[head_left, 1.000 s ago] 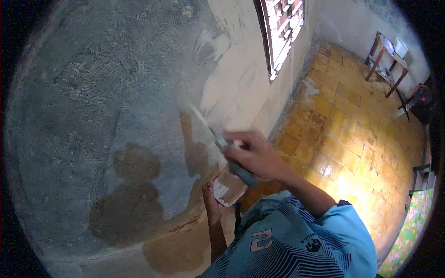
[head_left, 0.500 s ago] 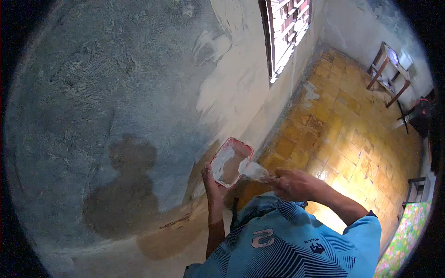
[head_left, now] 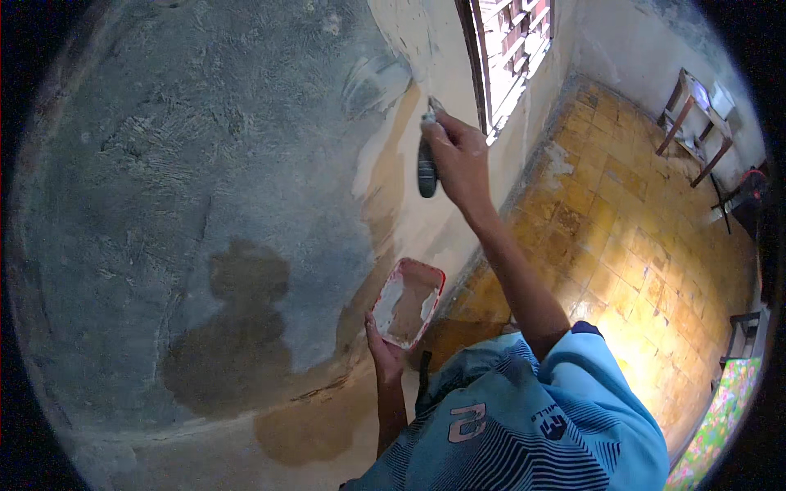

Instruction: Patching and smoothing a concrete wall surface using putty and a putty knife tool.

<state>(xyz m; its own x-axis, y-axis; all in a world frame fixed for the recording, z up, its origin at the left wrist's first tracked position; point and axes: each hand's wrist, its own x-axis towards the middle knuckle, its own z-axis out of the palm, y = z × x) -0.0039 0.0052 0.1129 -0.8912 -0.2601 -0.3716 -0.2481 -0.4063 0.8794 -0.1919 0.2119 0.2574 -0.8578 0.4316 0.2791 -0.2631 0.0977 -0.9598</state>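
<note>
My left hand grips a shallow red-rimmed tray by its near left side. Whitish paste is smeared inside the tray. Higher up, my right hand is closed round the dark handle of a putty knife. The knife's blade end points up at the wall, beside the window; the hand partly hides it, and whether it touches is hard to tell. Pale filler coats the wall around there, while the grey wall to the left is rough and bare.
A window with slats opens in the wall just right of my right hand. Yellow tiles cover the floor. In the far corner stands a wooden table with things on it. A flowered cloth lies at the lower right.
My right hand has lifted the putty knife from the tray up to the wall beside the window. The tray in my left hand has shifted slightly down in the picture.
</note>
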